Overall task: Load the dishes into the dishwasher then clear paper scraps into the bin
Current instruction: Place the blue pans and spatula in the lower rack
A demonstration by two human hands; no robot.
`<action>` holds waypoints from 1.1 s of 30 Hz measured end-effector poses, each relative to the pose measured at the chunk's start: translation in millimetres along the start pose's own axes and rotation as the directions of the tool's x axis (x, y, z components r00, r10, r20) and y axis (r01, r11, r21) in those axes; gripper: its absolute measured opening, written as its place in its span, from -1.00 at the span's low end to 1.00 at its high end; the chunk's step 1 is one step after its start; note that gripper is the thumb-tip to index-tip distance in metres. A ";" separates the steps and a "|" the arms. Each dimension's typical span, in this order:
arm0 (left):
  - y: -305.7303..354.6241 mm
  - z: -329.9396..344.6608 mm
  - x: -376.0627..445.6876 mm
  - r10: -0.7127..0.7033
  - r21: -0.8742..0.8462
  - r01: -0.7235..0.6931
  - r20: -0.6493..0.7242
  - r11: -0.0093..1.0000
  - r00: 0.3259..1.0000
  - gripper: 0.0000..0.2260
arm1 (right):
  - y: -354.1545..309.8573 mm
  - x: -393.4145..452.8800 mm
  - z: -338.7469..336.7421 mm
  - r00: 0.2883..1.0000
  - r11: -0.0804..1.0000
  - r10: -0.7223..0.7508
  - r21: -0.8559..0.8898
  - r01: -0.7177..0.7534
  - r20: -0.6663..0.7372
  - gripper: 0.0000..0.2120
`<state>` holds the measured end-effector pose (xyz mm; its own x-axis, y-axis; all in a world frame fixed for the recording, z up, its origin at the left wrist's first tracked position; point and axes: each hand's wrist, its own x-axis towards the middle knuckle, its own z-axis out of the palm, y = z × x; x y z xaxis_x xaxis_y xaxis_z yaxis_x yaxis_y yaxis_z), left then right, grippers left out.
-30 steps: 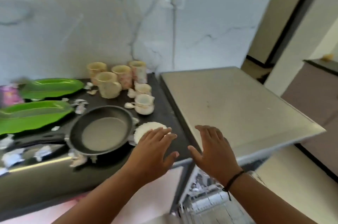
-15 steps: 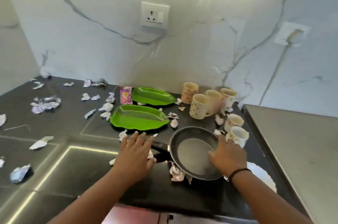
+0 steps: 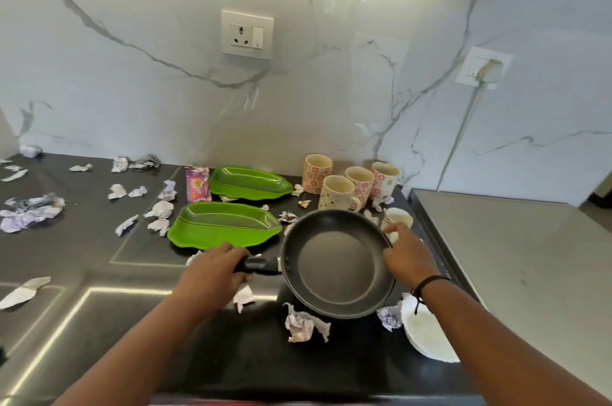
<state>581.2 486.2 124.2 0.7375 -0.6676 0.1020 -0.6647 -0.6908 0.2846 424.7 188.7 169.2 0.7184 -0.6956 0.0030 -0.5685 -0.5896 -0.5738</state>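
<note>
The black round non-stick frying pan (image 3: 337,263) is held with two hands, and it seems to hang a little above the dark stone counter (image 3: 82,253), with its near side lower than the far side. The left hand (image 3: 212,273) has its fingers curled round the black handle (image 3: 261,265), which points to the left; this is the natural place to carry the weight. The right hand (image 3: 409,255) pinches the right rim of the pan, thumb on the inside and fingers over the edge, I think in order to steady the wide pan so that it does not turn on its handle. The pan looks empty, so nothing can spill from it. Around it the other dishes wait on the counter: two green leaf-shaped plastic trays (image 3: 225,226) just behind the left hand, four cream mugs with flower and dot patterns (image 3: 337,192) near the marble wall, a small white cup (image 3: 399,216) partly hidden behind the right hand, and a white plate (image 3: 427,336) under the right forearm. Crumpled white and lilac paper scraps (image 3: 303,326) lie scattered over the counter, some directly below the pan. The dishwasher and the bin are not in view. In my judgement the loading is only at its beginning, with the pan as the piece in hand.
</note>
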 end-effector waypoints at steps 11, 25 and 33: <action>168.0 -34.4 24.3 0.228 -0.403 -0.270 -0.150 0.875 0.962 -0.80 | 38.9 -78.6 -164.8 0.963 0.132 0.261 0.990 0.038 -0.072 -0.77; 490.8 92.6 -104.7 0.635 -0.813 -0.207 0.238 0.544 0.735 -0.91 | 238.2 -235.5 -198.0 0.876 0.131 0.482 0.991 -0.036 -0.032 -0.65; 647.1 126.0 -119.9 0.596 -0.754 0.604 0.617 0.259 0.514 -0.75 | 417.3 -346.6 -267.4 0.707 0.610 0.666 0.721 -0.331 -0.239 -0.93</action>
<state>47.6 84.2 176.1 -0.0902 -0.9262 -0.3661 0.3632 -0.3729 0.8538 -168.8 74.0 147.7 0.0331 -0.9824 -0.1841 -0.2952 0.1664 -0.9408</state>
